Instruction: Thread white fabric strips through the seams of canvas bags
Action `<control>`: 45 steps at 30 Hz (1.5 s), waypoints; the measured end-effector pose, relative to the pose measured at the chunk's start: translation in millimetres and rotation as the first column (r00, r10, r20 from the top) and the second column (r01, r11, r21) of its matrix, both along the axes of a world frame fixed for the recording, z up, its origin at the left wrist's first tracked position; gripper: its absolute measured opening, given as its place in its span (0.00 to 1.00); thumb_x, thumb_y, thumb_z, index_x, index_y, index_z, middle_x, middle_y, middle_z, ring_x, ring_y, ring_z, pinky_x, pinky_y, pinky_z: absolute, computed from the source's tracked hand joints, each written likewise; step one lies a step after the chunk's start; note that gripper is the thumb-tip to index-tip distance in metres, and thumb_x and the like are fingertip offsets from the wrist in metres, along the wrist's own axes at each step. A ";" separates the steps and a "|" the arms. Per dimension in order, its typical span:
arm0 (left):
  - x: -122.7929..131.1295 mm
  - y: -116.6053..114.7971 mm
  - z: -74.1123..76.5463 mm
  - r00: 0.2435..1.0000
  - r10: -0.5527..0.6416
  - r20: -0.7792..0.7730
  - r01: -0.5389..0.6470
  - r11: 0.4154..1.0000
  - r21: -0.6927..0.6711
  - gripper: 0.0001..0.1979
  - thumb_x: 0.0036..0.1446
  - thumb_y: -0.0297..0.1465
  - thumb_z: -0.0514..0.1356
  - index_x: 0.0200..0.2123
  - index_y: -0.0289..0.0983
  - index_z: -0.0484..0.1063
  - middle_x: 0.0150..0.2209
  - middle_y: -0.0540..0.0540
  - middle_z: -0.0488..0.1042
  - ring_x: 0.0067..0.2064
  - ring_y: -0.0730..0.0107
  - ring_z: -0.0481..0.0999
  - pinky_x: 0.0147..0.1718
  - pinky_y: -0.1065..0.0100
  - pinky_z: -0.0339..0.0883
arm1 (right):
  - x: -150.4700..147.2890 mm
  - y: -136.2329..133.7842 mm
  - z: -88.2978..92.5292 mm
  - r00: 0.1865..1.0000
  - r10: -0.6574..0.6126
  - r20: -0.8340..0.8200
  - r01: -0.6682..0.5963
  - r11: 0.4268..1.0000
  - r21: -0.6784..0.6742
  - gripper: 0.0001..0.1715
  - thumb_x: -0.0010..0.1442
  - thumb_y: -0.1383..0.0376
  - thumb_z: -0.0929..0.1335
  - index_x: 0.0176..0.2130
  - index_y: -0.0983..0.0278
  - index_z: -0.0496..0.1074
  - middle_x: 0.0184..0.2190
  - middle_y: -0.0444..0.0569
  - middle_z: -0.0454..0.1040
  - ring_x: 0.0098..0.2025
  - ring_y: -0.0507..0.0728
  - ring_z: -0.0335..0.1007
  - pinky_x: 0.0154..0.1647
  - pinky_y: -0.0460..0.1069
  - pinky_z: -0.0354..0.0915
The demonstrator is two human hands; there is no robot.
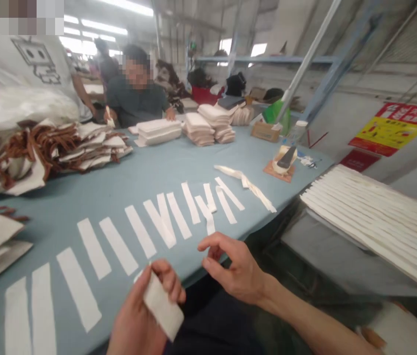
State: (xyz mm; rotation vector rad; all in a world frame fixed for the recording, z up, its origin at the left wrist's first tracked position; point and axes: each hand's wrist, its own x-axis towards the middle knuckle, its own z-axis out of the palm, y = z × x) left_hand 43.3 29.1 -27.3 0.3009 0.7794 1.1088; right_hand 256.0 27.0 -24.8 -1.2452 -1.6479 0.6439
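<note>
In my left hand [149,308], near the front edge of the table, is a white fabric strip [164,305], gripped between thumb and fingers. To its right my right hand [236,271] hovers by the table edge, thumb and index finger apart, nothing visible between them. Several white strips [79,288] lie spaced out in a slanting row on the blue-green tabletop [112,197]. A few smaller strips [208,212] overlap beyond my right hand. Past them lies a twisted cream length of cloth [247,182].
Brown-edged fabric pieces [53,148] are heaped at the left. Folded cream stacks [158,132] stand at the back, where a co-worker [134,93] sits. A tape roll with a dark object [285,158] is at the right. White layered sheets [374,222] fill a lower surface beside the table.
</note>
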 end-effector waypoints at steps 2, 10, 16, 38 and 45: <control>4.0 15.8 20.0 0.997 0.069 0.028 -0.063 0.984 -0.165 0.13 0.74 0.30 0.55 0.37 0.34 0.76 0.31 0.46 0.71 0.30 0.69 0.74 0.31 0.68 0.77 | -14.6 -6.4 -4.7 0.996 0.029 -0.084 -0.038 0.994 -0.104 0.08 0.66 0.59 0.73 0.47 0.51 0.78 0.40 0.46 0.84 0.35 0.58 0.79 0.41 0.54 0.77; 10.3 19.3 46.3 0.969 0.248 0.009 -0.229 0.909 -0.348 0.22 0.78 0.30 0.50 0.35 0.31 0.79 0.33 0.44 0.78 0.31 0.68 0.82 0.35 0.65 0.84 | -60.3 -35.5 -31.1 0.834 -0.019 -0.552 -0.311 0.811 -0.496 0.39 0.55 0.34 0.78 0.44 0.63 0.77 0.34 0.46 0.78 0.33 0.53 0.69 0.36 0.49 0.65; 9.8 4.8 34.8 0.971 0.236 -0.022 -0.236 0.950 -0.204 0.26 0.78 0.31 0.49 0.31 0.31 0.81 0.29 0.43 0.78 0.31 0.67 0.82 0.36 0.64 0.85 | -85.8 -50.2 -32.9 0.773 -0.120 -0.623 -0.329 0.764 -0.555 0.40 0.49 0.33 0.81 0.32 0.62 0.68 0.24 0.38 0.65 0.26 0.48 0.53 0.28 0.46 0.50; 10.4 -19.9 -21.0 0.960 0.108 -0.258 -0.087 0.992 0.090 0.32 0.39 0.56 0.81 0.35 0.35 0.82 0.29 0.48 0.82 0.32 0.68 0.79 0.31 0.72 0.74 | -43.2 -46.7 -35.2 0.974 0.051 0.219 -0.025 0.993 -0.118 0.30 0.77 0.53 0.60 0.29 0.63 0.74 0.27 0.52 0.78 0.29 0.56 0.64 0.36 0.53 0.56; 8.5 -19.6 -37.6 0.934 0.037 -0.355 0.016 0.989 0.145 0.33 0.48 0.60 0.76 0.40 0.36 0.80 0.31 0.47 0.83 0.32 0.66 0.79 0.31 0.70 0.72 | -35.0 -43.7 -22.1 0.948 0.057 0.313 -0.020 0.992 -0.121 0.26 0.78 0.60 0.61 0.32 0.63 0.76 0.30 0.51 0.81 0.31 0.56 0.73 0.37 0.51 0.59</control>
